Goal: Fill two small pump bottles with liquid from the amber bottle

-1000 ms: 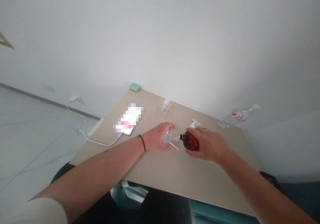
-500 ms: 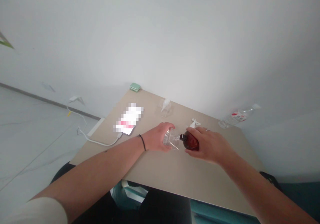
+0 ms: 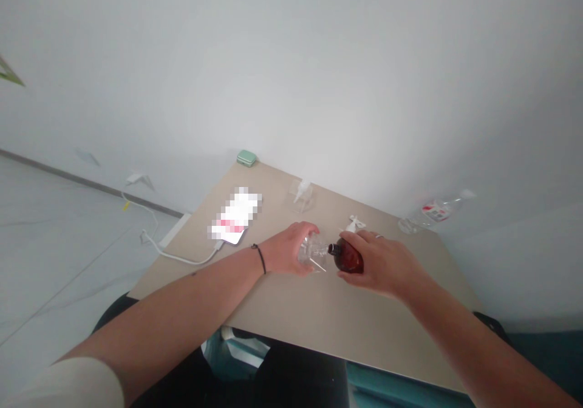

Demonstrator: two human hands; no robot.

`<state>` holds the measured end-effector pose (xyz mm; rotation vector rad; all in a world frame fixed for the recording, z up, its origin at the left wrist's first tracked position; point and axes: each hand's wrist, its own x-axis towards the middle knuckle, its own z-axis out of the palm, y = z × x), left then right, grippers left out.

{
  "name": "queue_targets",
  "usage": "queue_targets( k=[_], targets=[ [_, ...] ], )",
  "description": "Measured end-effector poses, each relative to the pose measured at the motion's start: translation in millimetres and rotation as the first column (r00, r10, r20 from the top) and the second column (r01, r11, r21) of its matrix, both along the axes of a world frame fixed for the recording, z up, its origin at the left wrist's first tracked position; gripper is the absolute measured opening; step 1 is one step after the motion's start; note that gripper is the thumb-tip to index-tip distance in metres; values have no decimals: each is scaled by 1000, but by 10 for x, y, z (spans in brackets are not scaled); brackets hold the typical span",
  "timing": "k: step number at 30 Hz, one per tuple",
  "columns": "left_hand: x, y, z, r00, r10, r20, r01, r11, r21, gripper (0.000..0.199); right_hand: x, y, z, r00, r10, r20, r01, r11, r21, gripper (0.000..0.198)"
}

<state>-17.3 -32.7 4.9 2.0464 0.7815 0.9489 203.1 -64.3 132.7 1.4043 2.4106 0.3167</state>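
Observation:
My left hand (image 3: 291,249) is wrapped round a clear plastic bottle (image 3: 315,252), whose narrow end points right. In my right hand (image 3: 380,262) is a dark red-brown bottle (image 3: 349,256), tipped over with its black neck toward the left. The mouths of the two bottles meet or nearly meet; whether they touch I cannot tell. Just behind my right hand lies a white trigger spray head (image 3: 356,223) on the table (image 3: 291,311). Whether liquid is passing between the bottles does not show.
A phone (image 3: 237,214) with a white charging cable (image 3: 182,261) lies at left. Toward the wall are a small green case (image 3: 246,158) and a clear container with a white nozzle (image 3: 302,194). A clear labelled bottle (image 3: 435,210) stands at the right back edge.
Almost nothing differs. Both hands keep their grip on the bottles, and the view has shifted very slightly.

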Motion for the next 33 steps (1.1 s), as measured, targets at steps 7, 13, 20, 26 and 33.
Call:
queue_targets(
  k=[7,13,20,26,33],
  targets=[
    [2,-3,-6,1000,6,3,-6,1000,-12,77,-26,-9,27,1000,-4,16,4,1000,-13,64],
    [1,1,-11,1000,3,-2,-3,1000,6,76,-12,-10,29,1000,8,5,-8,1000,-12,64],
    [1,3,-31,1000,1,17,-1,1000,16,76,-33,-4,38,1000,-3,17,3,1000,-10,64],
    [2,-2,-15,1000,5,13,-5,1000,-5,76,-29,-1,34,1000,0,12,0,1000,-6,64],
    [2,-1,-20,1000,10,13,-10,1000,4,77,-15,1,24,1000,3,6,-3,1000,-12,65]
  ],
)
